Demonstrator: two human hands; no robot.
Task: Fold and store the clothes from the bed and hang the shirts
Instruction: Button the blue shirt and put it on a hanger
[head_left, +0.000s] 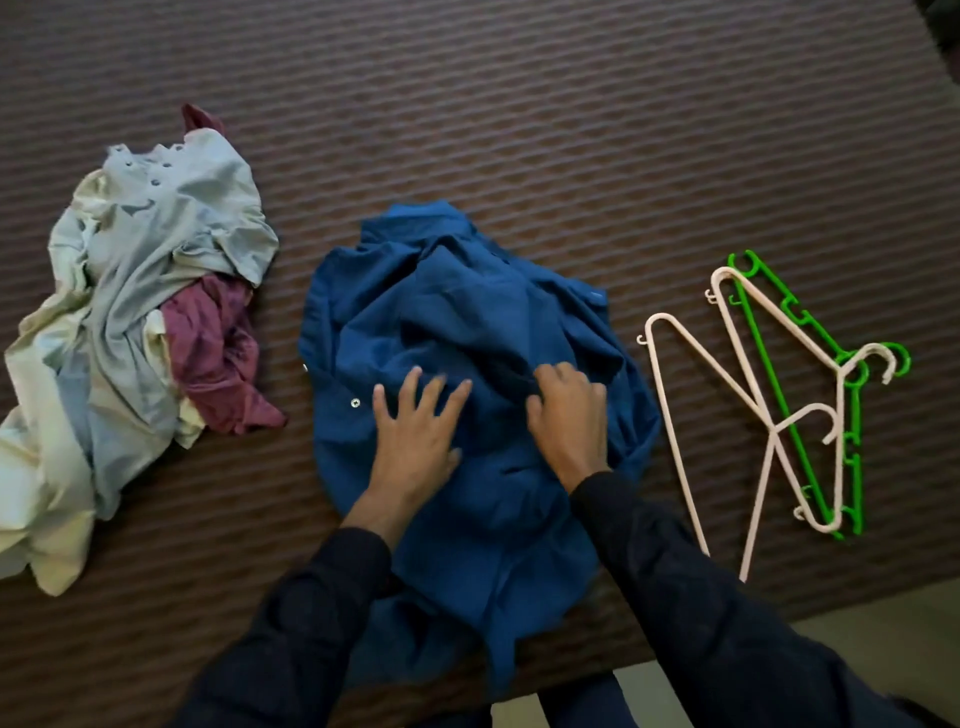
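On the bed (519, 130), a clothes pile (135, 312) lay leftmost, then your left hand (415, 431) pressed spread flat on the blue shirt (467, 322), your right hand (569, 415) pinched its fabric, and hangers (810, 395) lay rightmost.

Both dark-sleeved arms are reaching forward; the left hand (415, 441) is lying flat with fingers spread, while the right hand (569, 415) is curling its fingers downward.

Brown ribbed bed cover (571, 130), pale floor (883, 618) beyond its near edge.
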